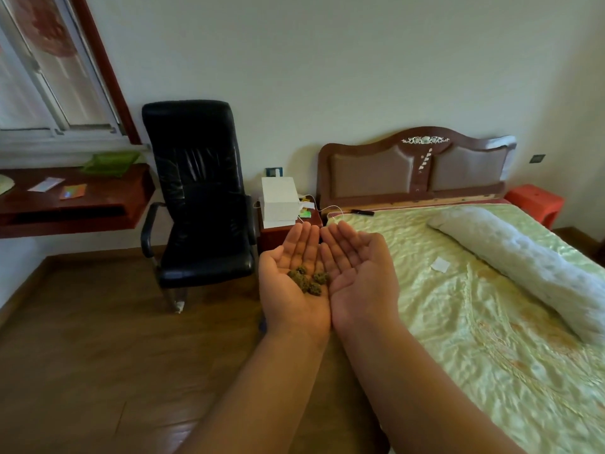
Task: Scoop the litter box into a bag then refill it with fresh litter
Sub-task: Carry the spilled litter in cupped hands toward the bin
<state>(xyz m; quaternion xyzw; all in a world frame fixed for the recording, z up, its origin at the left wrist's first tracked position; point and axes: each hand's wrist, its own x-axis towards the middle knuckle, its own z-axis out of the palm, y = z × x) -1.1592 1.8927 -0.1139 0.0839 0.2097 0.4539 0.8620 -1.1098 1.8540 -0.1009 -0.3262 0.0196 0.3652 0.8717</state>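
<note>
My left hand (pixel 296 276) and right hand (pixel 355 273) are held palm-up, side by side, their inner edges touching so the two palms form one shallow dish. The fingers of both are straight and pressed together, slightly raised at the tips; neither hand pinches or curls round anything. I judge this cupping is meant to keep loose matter from rolling off.

The clumps (pixel 307 280), a few small dark olive-brown lumps with a rough, crumbly, granular surface, rest on the left palm close to the seam between the hands. They lie loose, carried and not gripped. I take them to be soiled litter, though I cannot confirm this from here.

No litter box, bag, scoop or fresh litter is in view, so I cannot say where they stand. I judge the task to be at the scooping stage, with the clumps needing to reach a bag.

Both hands hang over the wooden floor (pixel 98 339), a smooth brown plank surface, just beside the bed (pixel 474 322). The bed wears a glossy, quilted pale green cover with stitched swirls; a long, fuzzy white bolster (pixel 523 257) lies across it. The headboard (pixel 415 165) is carved dark wood with padded brown panels.

To the left stands a black chair (pixel 196 198), its padded upholstery shiny and creased, on a metal frame. Between chair and bed a white box (pixel 278 201) sits on a low nightstand. A reddish desk (pixel 82 198) under the window (pixel 49 77) bears papers and a green tray (pixel 109 162).
</note>
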